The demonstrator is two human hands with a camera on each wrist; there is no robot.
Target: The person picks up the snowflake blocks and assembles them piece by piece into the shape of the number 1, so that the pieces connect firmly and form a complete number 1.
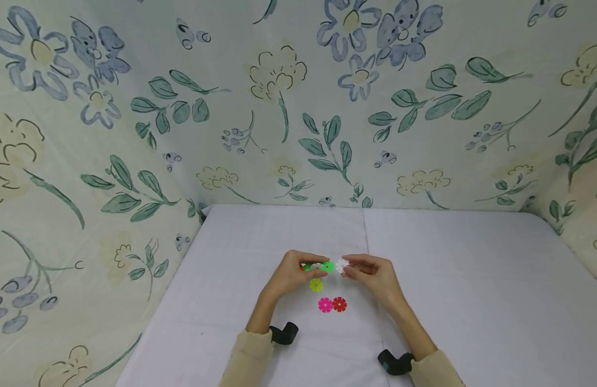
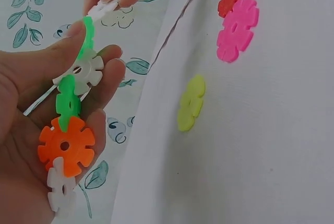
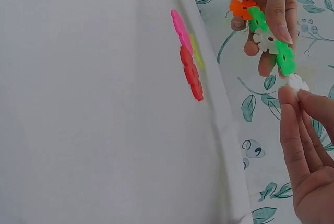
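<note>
My left hand [image 1: 290, 274] holds a chain of interlocked plastic snowflake discs, pinching its green end disc [image 3: 285, 58] between thumb and fingers. Along the palm the chain runs on through a white disc [image 2: 86, 72], a second green disc [image 2: 68, 101], an orange disc [image 2: 66, 145] and a white disc [image 2: 61, 190] at the far end. A single white snowflake disc [image 1: 341, 265] is pinched by the thumb and fingertips of my right hand [image 1: 376, 274]. Its edge is right at the rim of the chain's green end disc. Both hands are raised over the table.
On the white-covered table [image 1: 463, 279] lie a yellow disc [image 1: 316, 285], a pink disc [image 1: 325, 305] and a red disc [image 1: 339, 304], the last two side by side in front of the hands. A floral cloth [image 1: 279, 123] hangs behind the table.
</note>
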